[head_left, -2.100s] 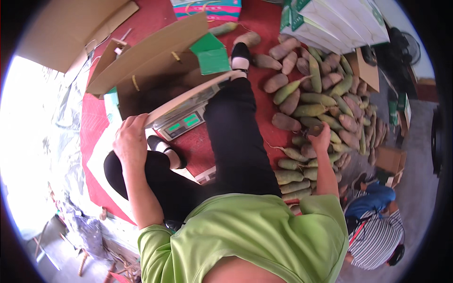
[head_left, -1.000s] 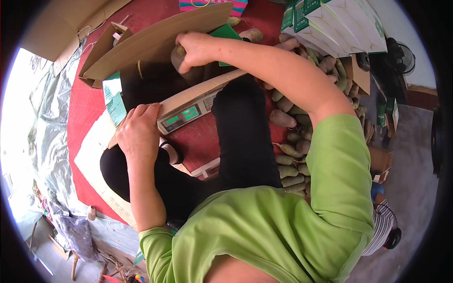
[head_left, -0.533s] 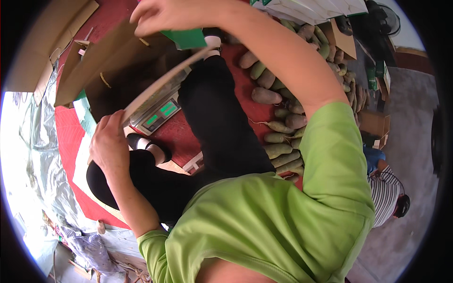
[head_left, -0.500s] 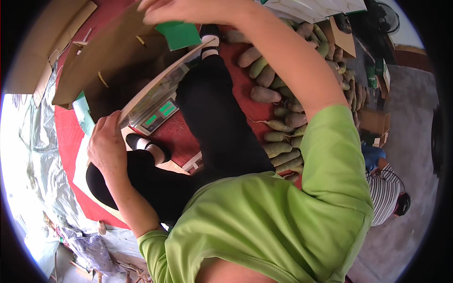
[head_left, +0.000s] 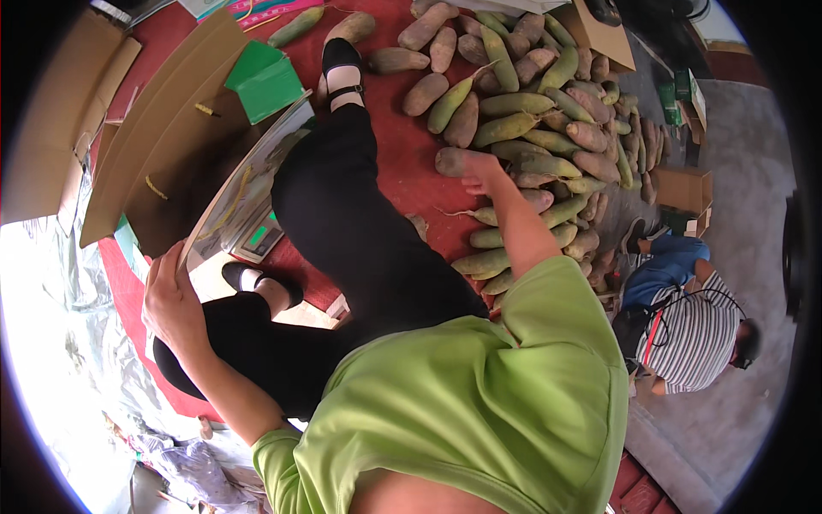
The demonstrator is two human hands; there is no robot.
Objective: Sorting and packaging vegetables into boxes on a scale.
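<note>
A red floor covering [head_left: 398, 184] spans the upper centre of the frame; grey floor runs down the right side, where a co-worker in a striped top [head_left: 689, 334] bends over. A pile of root vegetables [head_left: 548, 164], green and reddish-brown, lies at upper right of centre.

Step in hand (judged): pick-up of one reddish-brown root vegetable [head_left: 449, 162] at the left margin of the pile. The right hand [head_left: 483, 173] is at its right end, fingers bent; whether the grip is complete cannot be told. The left hand [head_left: 173, 301] pinches the near edge of the open cardboard box [head_left: 175, 141] at left, fingers over the rim. A scale with a green display [head_left: 259, 233] shows beside it.

Next move calls for: fingers wrapped around the body, then a lift clear of neighbouring roots.

Condition of the item: stout, blunt-ended, dull-skinned, lying roughly crosswise; its right end is covered by the fingers.
</note>
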